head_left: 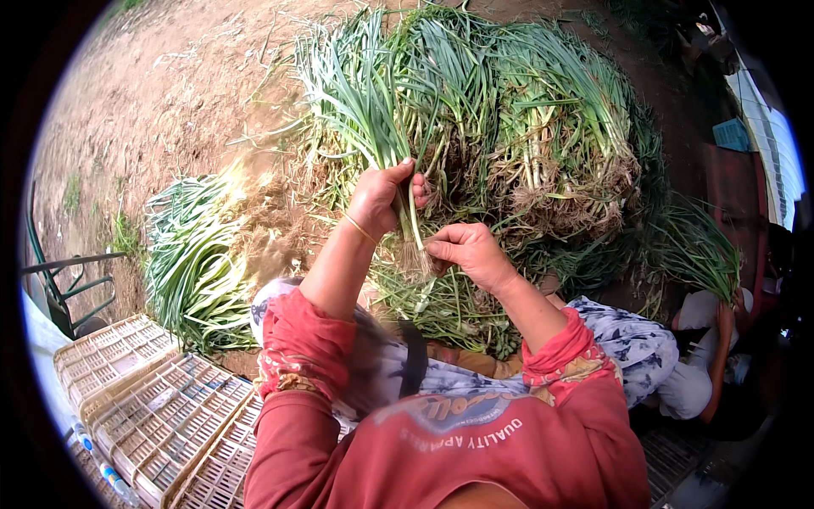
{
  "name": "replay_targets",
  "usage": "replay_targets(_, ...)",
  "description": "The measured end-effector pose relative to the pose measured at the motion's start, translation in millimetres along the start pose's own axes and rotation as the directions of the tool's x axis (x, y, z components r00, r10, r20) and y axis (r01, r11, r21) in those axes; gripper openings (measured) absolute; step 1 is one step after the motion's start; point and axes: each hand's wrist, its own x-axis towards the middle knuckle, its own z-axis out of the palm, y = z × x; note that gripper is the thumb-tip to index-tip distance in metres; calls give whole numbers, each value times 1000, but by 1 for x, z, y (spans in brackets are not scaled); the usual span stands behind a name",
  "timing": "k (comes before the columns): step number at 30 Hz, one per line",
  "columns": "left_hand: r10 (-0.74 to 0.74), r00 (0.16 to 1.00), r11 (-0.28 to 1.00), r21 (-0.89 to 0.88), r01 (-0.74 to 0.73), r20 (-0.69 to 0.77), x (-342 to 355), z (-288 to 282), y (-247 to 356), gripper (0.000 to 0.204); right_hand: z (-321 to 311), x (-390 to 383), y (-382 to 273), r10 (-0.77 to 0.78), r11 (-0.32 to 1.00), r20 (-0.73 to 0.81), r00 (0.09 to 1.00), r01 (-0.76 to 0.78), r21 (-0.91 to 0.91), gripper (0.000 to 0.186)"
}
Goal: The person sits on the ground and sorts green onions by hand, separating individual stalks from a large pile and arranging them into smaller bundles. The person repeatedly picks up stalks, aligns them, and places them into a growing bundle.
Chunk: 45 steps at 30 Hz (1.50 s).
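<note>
My left hand (381, 199) is wrapped round the white stems of a bunch of green onions (377, 119). Their long green leaves fan away from me, and the roots hang toward my lap. My right hand (475, 253) pinches with thumb and forefinger at the root end of the held green onions; what exactly lies between the fingertips is too small to make out. Beyond my hands a big heap of green onions (543, 127) lies with brown roots facing me. Loose leaves and stalks (449, 310) are strewn below my hands, over the ground before my legs.
At left, a pile of green onions with pale stems (203, 263) rests on the dirt ground (170, 110). Pale plastic crates (170, 416) stand at lower left, near a plastic bottle (106, 465) and a dark metal frame (72, 284). On the right, another person's hand (727, 318) holds green onions.
</note>
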Motion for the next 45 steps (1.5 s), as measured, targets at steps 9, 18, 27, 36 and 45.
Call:
replay_targets(9, 256, 958, 955, -121, -271, -131, 16, -24, 38, 12, -3, -13, -9, 132, 549, 299, 945, 182, -816, 39)
replay_targets(18, 618, 771, 712, -306, -632, -153, 7, -19, 58, 26, -117, 151, -20, -95, 583, -752, 652, -575, -573, 65)
replay_targets(27, 404, 904, 747, -522, -412, -137, 19, -32, 61, 13, -141, 128, -39, 32, 999, -345, 938, -15, 52, 15)
replay_targets(36, 377, 924, 850, -371, -374, -67, 14, -29, 56, 26, -140, 73, -4, 77, 911, -313, 947, 62, 409, 23)
replay_targets(45, 427, 902, 887, -167, -430, -56, -15, -19, 51, 21, -79, 8, 40, 386, 452, 219, 896, 23, -892, 40)
